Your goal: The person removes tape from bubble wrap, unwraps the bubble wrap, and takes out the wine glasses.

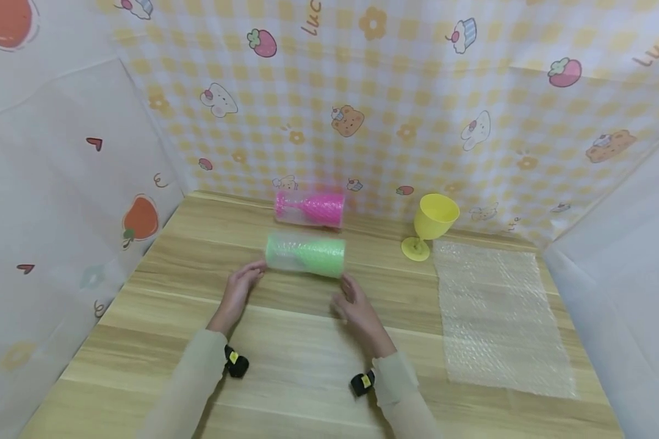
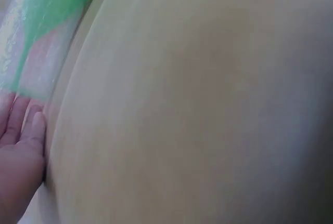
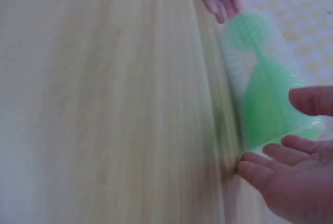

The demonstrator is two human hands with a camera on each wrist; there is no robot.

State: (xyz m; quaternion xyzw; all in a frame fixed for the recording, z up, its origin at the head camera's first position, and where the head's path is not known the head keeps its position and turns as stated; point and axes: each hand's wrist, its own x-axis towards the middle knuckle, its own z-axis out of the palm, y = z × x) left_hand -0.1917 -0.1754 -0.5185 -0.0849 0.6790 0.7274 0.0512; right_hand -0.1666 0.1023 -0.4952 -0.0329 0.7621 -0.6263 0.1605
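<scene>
A green goblet [image 1: 321, 255] lies on its side, rolled in clear bubble wrap, its foot toward the left. My left hand [image 1: 243, 288] is at the foot end, fingers extended with the fingertips right at the wrap's edge. At the cup end is my right hand [image 1: 359, 310], its fingers spread and the thumb apart from them; in the right wrist view the right hand [image 3: 296, 177] shows nothing in its grasp. Behind the green one lies a pink goblet [image 1: 324, 209], also wrapped in bubble wrap and on its side.
An unwrapped yellow goblet [image 1: 436, 217] stands upright at the back right. In front of it a flat sheet of bubble wrap [image 1: 500, 323] covers the right part of the wooden table [image 1: 143, 329]. A patterned cloth [image 1: 362, 79] hangs behind the table.
</scene>
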